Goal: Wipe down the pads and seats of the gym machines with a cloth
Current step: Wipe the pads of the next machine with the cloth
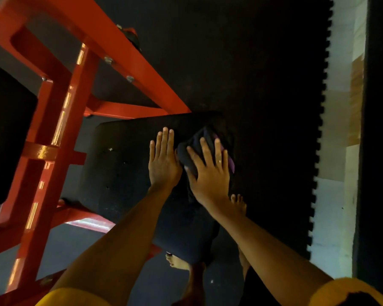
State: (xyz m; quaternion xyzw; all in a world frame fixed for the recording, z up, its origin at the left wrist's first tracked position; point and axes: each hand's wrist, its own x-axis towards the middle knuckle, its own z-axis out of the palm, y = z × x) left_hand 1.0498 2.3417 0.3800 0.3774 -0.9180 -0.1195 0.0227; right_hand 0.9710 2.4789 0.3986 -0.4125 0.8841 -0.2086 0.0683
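Two grips lie on the black seat pad [124,173], both flat and wide, with neither curled round anything. My left grip [164,162] rests bare on the pad, its fingers straight, close together and pointing to twelve o'clock. My right grip [209,175] is just beside it at three o'clock. Its fingers are spread and press down on the cloth [186,151], and a ring [219,161] shows on one finger.

The cloth is dark and bunched. It sits on the pad's far right corner, at about two o'clock from the pad's middle. It sticks out past my right fingertips toward twelve o'clock and bulges out at nine o'clock against my left grip. A purple strip [230,162] of it shows at three o'clock, beside my little finger.

The pad is bolted to a red steel frame [53,120], whose beams run from eleven o'clock of the pad down past nine to seven. A second dark pad [7,129] fills the picture's edge at nine o'clock.

Under everything lies a black rubber floor mat [263,74]. Its toothed edge is at three o'clock, with a strip of pale floor [341,195] beyond it.

One bare foot [239,202] stands at five o'clock of my right grip, just off the pad's side. The other foot [175,261] shows at six o'clock, below the pad's near end. Yellow sleeves [75,297] frame the bottom of the view.
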